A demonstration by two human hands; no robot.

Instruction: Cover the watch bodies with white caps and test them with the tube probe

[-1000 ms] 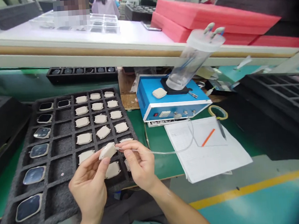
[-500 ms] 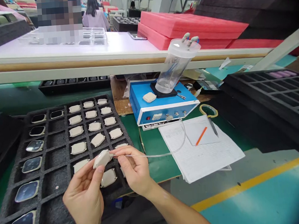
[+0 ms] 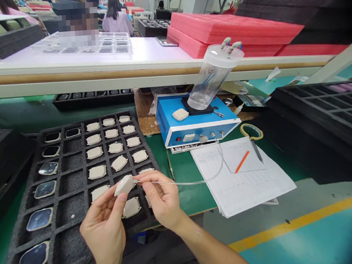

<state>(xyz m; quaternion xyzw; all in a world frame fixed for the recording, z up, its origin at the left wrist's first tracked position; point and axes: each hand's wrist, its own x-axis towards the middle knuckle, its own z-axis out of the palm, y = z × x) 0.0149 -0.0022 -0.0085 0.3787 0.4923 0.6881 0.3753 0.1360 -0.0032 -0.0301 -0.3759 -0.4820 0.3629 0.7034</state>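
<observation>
My left hand [image 3: 105, 225] pinches a cream-coloured smartwatch case [image 3: 124, 185] between thumb and fingers, tilted above the foam tray. My right hand [image 3: 164, 199] is closed on the end of a clear thin tube [image 3: 194, 183], whose narrow tip meets the right edge of the case. Whether the tip enters an opening there is too small to tell. Below both hands lies the dark foam tray [image 3: 72, 163], with cream cases in its right columns and dark-screened watch faces [image 3: 40, 219] down its left column. From my right hand the tube curves to a blue box [image 3: 170, 112].
A clear cylinder [image 3: 204, 85] and another cream case [image 3: 180, 114] rest on the blue box. To the right lie papers [image 3: 255, 190], a pen [image 3: 257, 152], an orange strip [image 3: 242, 162] and a tape roll [image 3: 251, 131]. Black foam trays [image 3: 315, 138] flank them; a shelf [image 3: 147, 71] crosses behind.
The whole view has shifted slightly, so everything sits a little further right. My hands keep the same hold on the watch case and the tube.
</observation>
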